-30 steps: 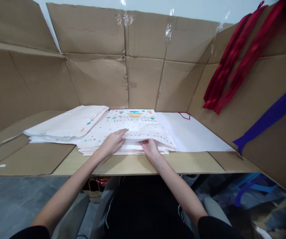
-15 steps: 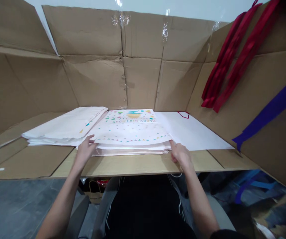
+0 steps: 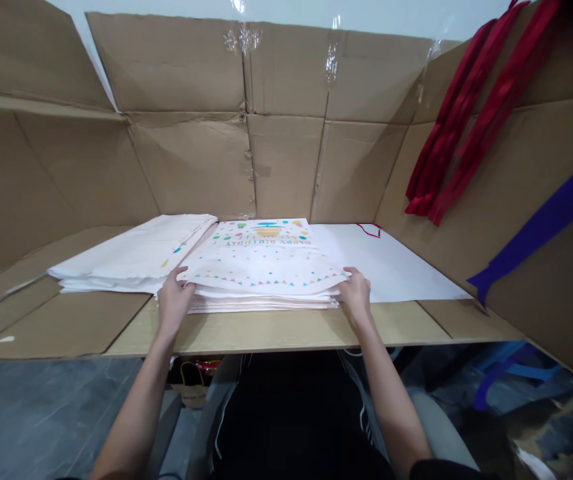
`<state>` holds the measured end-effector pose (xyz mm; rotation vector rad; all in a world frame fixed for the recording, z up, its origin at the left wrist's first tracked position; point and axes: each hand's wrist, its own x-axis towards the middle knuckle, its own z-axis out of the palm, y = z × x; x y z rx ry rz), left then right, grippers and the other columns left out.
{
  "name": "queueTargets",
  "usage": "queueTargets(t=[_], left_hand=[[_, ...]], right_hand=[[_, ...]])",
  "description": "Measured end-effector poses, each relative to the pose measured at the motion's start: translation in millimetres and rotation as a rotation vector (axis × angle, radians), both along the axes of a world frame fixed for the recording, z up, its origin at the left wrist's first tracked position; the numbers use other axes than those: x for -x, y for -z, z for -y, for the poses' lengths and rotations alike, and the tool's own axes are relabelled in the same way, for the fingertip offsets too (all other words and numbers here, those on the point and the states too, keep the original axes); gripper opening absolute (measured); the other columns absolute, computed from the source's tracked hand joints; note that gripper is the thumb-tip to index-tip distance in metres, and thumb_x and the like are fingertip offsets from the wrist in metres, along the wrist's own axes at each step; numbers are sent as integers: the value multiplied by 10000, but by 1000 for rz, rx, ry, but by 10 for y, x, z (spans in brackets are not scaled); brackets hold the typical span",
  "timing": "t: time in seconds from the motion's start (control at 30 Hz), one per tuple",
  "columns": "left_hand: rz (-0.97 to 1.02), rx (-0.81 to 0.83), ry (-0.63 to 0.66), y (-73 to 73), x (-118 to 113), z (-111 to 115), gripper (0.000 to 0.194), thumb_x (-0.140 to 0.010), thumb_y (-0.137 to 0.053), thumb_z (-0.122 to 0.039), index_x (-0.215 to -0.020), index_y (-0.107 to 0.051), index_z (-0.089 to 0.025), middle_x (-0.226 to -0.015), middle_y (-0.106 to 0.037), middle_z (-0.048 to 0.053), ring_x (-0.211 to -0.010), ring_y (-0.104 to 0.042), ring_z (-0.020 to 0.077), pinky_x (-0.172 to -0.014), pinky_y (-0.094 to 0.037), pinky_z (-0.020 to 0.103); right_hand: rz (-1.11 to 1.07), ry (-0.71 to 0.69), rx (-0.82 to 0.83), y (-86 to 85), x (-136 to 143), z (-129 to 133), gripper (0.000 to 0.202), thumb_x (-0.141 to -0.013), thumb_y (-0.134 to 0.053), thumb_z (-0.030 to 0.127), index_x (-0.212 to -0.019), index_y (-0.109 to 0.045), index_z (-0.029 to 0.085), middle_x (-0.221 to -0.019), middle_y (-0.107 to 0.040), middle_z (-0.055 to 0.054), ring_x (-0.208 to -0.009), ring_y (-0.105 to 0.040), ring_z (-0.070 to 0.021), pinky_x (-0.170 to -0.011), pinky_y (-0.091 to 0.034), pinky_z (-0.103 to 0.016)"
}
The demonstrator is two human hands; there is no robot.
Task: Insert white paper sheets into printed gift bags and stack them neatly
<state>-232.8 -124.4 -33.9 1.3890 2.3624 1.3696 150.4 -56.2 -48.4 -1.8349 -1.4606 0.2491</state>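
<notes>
A stack of flat white paper bags [image 3: 266,300] lies on the wooden table [image 3: 276,330] in front of me. The top bag [image 3: 261,260] is printed with coloured bunting and an upside-down "Happy Birthday". My left hand [image 3: 174,300] pinches the top bag's near left corner, thumb on top. My right hand [image 3: 355,292] pinches its near right corner. The bag's near edge is lifted slightly off the stack.
A second pile of white bags [image 3: 136,257] lies to the left, and a single white sheet with a red cord [image 3: 391,267] to the right. Cardboard walls [image 3: 191,153] enclose the table. Red ribbons [image 3: 466,113] and a purple ribbon [image 3: 536,227] hang on the right wall.
Both hands moved from the middle of the bag's near edge outward to its two near corners. They now grip those corners.
</notes>
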Motion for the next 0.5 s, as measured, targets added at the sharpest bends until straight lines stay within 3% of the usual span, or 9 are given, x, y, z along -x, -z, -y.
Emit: queueTargets(t=[0.3, 0.5], left_hand=[[57, -84, -56, 156, 76, -34, 554, -623, -519, -189, -1172, -587, -184, -771, -638, 23, -690, -598, 192, -703, -449, 277], [42, -84, -90, 191, 131, -54, 562, -621, -497, -177, -1177, -576, -180, -814, -633, 27, -719, -589, 189, -683, -444, 269]], right_hand=[[-92, 4, -68, 23, 45, 7, 489, -671, -501, 167, -1147, -606, 197, -805, -624, -50, -768, -558, -214, -652, -381, -255], [-196, -79, -71, 56, 91, 1, 559, -550, -436, 119, -1068, -638, 181, -688, -557, -9, -627, -532, -162, -545, -391, -210]])
